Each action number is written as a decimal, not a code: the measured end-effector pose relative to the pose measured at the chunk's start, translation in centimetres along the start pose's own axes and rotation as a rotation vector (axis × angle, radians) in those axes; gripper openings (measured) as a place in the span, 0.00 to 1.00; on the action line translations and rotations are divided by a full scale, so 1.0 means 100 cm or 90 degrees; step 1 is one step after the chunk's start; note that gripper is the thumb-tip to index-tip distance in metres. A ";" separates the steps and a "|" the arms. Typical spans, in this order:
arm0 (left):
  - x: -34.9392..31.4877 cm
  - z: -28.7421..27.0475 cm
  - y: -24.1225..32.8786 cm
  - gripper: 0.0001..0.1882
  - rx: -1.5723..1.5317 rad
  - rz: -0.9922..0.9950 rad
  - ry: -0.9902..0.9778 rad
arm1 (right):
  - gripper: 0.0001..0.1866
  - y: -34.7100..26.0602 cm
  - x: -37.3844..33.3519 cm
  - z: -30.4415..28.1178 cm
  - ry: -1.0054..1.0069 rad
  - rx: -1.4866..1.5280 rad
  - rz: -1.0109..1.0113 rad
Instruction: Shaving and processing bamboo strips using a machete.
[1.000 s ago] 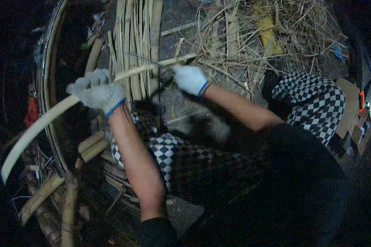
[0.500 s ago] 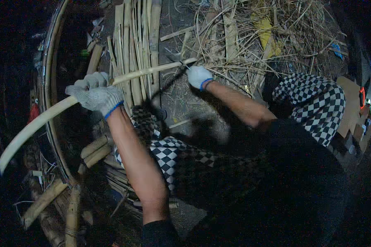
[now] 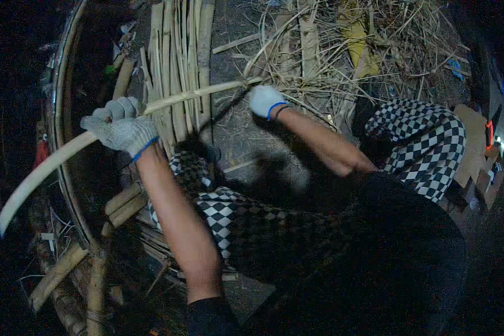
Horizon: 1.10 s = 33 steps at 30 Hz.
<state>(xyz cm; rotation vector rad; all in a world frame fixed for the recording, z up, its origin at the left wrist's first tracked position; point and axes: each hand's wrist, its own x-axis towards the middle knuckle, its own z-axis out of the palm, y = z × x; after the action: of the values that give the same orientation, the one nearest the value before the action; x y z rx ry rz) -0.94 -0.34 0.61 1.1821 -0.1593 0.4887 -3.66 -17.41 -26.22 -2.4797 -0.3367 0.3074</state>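
Note:
A long pale bamboo strip (image 3: 42, 172) runs from the lower left up across to the middle of the view, bending downward at its left end. My left hand (image 3: 117, 126), in a white knit glove with a blue cuff, is closed around it. My right hand (image 3: 267, 102), gloved the same way, is a fist at the strip's right end. It grips a knife, whose thin dark blade (image 3: 245, 83) crosses the strip just left of the fist; the handle is hidden in the glove. A thin curved sliver (image 3: 261, 51) rises from near the blade.
Several split bamboo lengths (image 3: 176, 67) lie side by side beyond the strip. A heap of thin shavings (image 3: 409, 45) spreads at the far right, over a yellow piece (image 3: 354, 39). A bamboo pole frame (image 3: 97, 280) stands at the lower left, cardboard (image 3: 471, 134) at the right.
Both hands have shifted slightly left with the bamboo strip. The blade now sits less visibly by the right fist, and a curved sliver stands up near it.

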 end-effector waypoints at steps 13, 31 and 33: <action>0.005 0.025 -0.013 0.27 0.048 -0.009 -0.015 | 0.15 0.036 -0.001 0.014 0.023 -0.074 -0.007; 0.014 0.002 0.015 0.24 0.022 -0.013 -0.083 | 0.13 -0.034 -0.028 -0.004 0.223 0.172 -0.024; 0.004 0.014 -0.006 0.25 0.000 -0.038 -0.066 | 0.14 0.055 -0.036 0.042 0.048 0.091 0.195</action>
<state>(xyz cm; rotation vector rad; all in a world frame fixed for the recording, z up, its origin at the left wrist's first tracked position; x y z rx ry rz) -0.09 -1.71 0.79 1.2087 -0.2127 0.3756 -7.33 -20.56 -32.32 -2.3897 0.0962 0.3489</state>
